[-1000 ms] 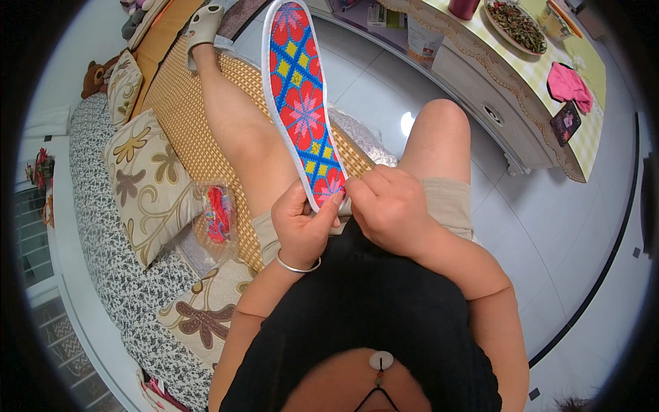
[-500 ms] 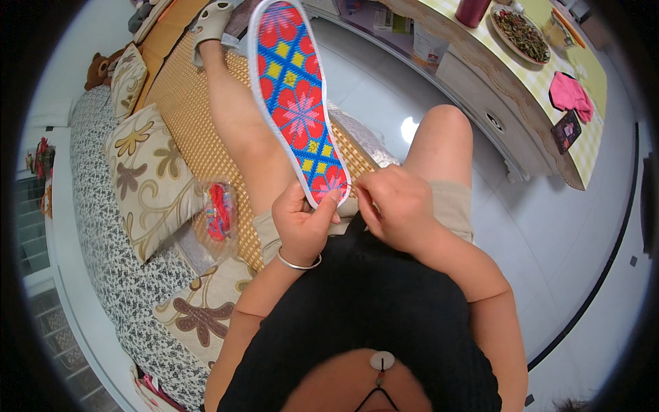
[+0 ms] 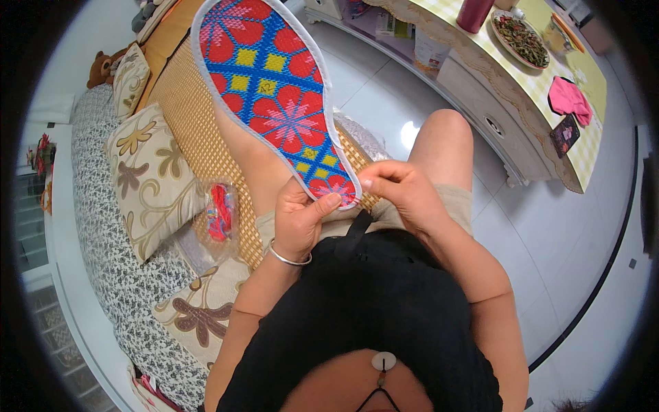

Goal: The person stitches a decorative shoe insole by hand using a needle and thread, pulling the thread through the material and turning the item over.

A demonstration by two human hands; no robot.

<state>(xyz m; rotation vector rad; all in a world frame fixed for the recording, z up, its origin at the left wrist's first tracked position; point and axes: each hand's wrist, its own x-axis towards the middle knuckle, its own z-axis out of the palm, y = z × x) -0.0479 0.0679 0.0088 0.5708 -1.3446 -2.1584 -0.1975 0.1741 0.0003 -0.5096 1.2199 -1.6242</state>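
An embroidered insole (image 3: 288,113), white-edged with red and pink flowers, blue bands and yellow squares, slants up and to the left over my lap. My left hand (image 3: 302,216) grips its narrow end, the thumb lying on the patterned face and the fingers underneath. Close against the right edge of that same end, my right hand (image 3: 405,192) is closed in a pinch. Whatever sits between its fingertips is too small to make out.
A clear bag of red and blue thread (image 3: 220,213) lies beside my left leg on the woven mat (image 3: 185,103). Leaf-patterned cushions (image 3: 154,182) are further left. Across the floor, a table (image 3: 473,69) bears a plate of food (image 3: 520,38), a pink cloth (image 3: 570,99) and a phone (image 3: 565,135).
The insole's broad end has swung left and its face looks larger. My left hand tilted with it. My right hand has turned, its fingers still at the narrow end's edge.
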